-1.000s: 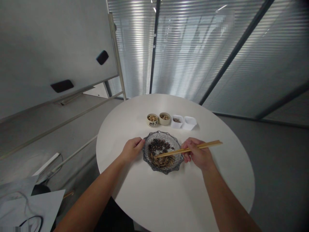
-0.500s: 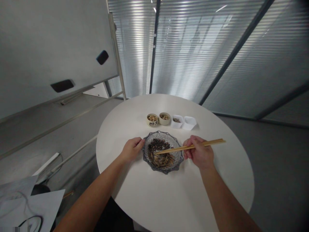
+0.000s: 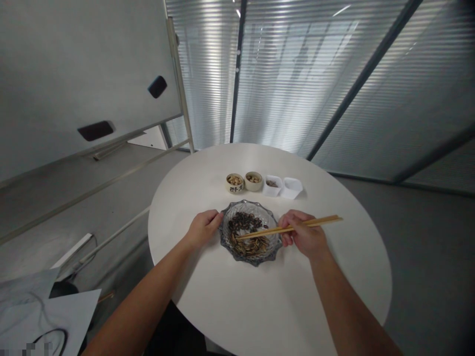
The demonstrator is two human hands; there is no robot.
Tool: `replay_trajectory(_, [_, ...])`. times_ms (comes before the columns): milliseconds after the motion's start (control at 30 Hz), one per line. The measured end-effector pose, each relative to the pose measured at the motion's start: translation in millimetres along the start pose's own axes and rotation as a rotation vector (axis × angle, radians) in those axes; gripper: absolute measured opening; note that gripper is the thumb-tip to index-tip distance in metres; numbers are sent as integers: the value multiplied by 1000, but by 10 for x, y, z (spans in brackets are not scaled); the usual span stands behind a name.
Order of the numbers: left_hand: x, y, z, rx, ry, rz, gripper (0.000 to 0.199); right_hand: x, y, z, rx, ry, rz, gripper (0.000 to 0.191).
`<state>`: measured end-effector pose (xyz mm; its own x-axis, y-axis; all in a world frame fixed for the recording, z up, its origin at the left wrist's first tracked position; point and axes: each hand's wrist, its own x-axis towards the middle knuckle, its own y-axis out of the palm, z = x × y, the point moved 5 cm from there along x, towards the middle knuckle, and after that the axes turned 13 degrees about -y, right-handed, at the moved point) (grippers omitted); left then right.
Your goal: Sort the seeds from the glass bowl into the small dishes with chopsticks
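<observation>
A scalloped glass bowl point(image 3: 276, 253) sits on the round table, holding dark seeds point(image 3: 243, 222) toward its far side and striped brownish seeds point(image 3: 256, 247) toward its near side. My left hand point(image 3: 203, 228) grips the bowl's left rim, thumb on the edge and the other fingers partly hidden. Held in my right hand point(image 3: 304, 235), at the bowl's right side, is a pair of wooden chopsticks point(image 3: 272, 231). Their tips are close together among the seeds, left of the bowl's middle. Whether they pinch a seed is too small to tell.
Behind the bowl stand two small round bowls point(image 3: 234, 189) point(image 3: 254, 187) with nuts, a white dish point(image 3: 272, 192) with small seeds, and another white dish point(image 3: 292, 188). The white table point(image 3: 222, 306) is round. A whiteboard point(image 3: 92, 74) on a frame stands at left, near papers point(image 3: 52, 316).
My right hand has shifted slightly left and the chopsticks with it, their tips a little lower in the bowl. My left hand stays on the rim.
</observation>
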<state>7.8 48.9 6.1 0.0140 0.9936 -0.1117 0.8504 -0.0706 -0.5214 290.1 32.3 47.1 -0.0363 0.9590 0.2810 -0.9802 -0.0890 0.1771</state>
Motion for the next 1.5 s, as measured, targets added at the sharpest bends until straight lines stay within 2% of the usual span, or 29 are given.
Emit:
replay_trajectory(233, [18, 12, 15, 8, 9, -3, 48, 29, 37, 61, 65, -33, -113, 44])
replay_trajectory(367, [21, 19, 24, 4, -7, 2, 48, 60, -16, 70, 101, -71, -175, 39])
replay_trajectory(500, [12, 12, 14, 4, -8, 3, 48, 83, -142, 63, 159, -103, -286, 34])
replay_trajectory(733, [8, 2, 0, -2, 13, -3, 48, 85, -334, -75, 312, 41, -423, 30])
replay_trajectory(867, [11, -1, 6, 3, 7, -9, 48, 152, -486, -134, 355, 19, -470, 29])
replay_trajectory(1033, [14, -4, 1, 11, 16, -7, 48, 258, -798, -184, 413, -50, -745, 26])
replay_trajectory(1133, [15, -8, -4, 19, 15, -8, 47, 343, -926, -184, 341, -144, -812, 31])
replay_trajectory(1233, [18, -7, -3, 23, 16, -15, 47, 404, -952, -153, 155, -268, -806, 34])
replay_trajectory(1400, [20, 2, 8, 20, 25, -14, 47, 397, -794, -27, -125, -439, -765, 32])
replay_trajectory(1500, [17, -2, 8, 18, 27, -13, 47, 364, -678, 79, -127, -479, -712, 30])
